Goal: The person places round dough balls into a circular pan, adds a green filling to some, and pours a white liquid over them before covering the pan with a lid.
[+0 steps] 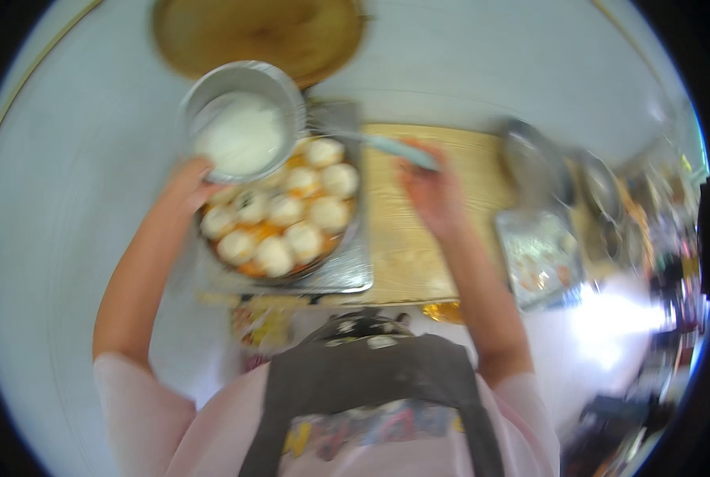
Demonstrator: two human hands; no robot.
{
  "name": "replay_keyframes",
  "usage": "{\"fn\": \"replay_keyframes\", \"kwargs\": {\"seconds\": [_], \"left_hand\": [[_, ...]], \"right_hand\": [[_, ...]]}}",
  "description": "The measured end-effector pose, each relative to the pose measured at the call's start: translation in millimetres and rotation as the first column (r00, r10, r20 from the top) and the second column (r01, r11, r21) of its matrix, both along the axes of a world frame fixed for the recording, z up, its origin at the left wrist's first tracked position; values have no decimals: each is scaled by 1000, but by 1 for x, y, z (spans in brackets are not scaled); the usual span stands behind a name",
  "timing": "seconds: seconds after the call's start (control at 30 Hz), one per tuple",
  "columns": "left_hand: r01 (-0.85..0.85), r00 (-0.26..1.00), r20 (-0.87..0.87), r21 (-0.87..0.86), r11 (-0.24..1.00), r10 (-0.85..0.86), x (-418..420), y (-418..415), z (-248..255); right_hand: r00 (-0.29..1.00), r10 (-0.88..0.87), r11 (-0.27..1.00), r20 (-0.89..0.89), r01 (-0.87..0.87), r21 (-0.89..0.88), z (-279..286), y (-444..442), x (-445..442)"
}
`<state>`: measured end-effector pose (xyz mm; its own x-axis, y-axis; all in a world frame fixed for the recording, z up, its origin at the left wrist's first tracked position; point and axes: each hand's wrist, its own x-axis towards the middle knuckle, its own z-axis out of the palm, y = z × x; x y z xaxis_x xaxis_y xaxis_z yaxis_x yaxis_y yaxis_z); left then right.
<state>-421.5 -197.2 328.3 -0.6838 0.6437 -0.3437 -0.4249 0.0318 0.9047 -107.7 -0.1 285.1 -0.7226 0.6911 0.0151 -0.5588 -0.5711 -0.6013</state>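
Note:
My left hand [191,185] grips the near-left side of a round metal pot [295,98]. White liquid [241,134] lies inside, and the pot is tipped so that its opening faces me. Below it, partly covered by the pot, is a round pan [331,255] of white dough balls [286,210] with an orange layer between them. One ball carries a dark mark. In my right hand [429,188] is the pale blue handle [399,150] of a kitchen utensil, pointing left toward the pot. Its metal head is blurred, perhaps a wire whisk, just right of the pot.
Under the pan is a rectangular metal tray [355,271] on a wooden table [411,256]. To the right stand metal bowls [537,161] and a shallow metal tray [540,256] with bits in it. A large round brown board [259,36] is against the pale wall [480,65].

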Motion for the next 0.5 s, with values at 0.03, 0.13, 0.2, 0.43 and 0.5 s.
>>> {"fn": "replay_keyframes", "kwargs": {"seconds": [0.03, 0.13, 0.2, 0.43, 0.5], "left_hand": [[23, 998, 52, -2, 1000, -23, 15, 4, 5], [161, 976, 147, 9, 987, -161, 27, 27, -11], [221, 943, 256, -8, 975, -212, 47, 54, -31], [358, 713, 647, -6, 934, -269, 126, 139, -99], [447, 712, 570, 81, 891, -409, 136, 175, -159]], "right_hand": [[1000, 7, 996, 23, -10, 91, 10, -9, -9], [981, -66, 974, 184, 24, 224, 26, -6, -23], [924, -205, 916, 323, 64, 397, 24, 6, -6], [798, -260, 824, 544, -110, 556, -19, 58, 102], [739, -369, 898, 564, 128, 420, -61, 83, 157]]}}
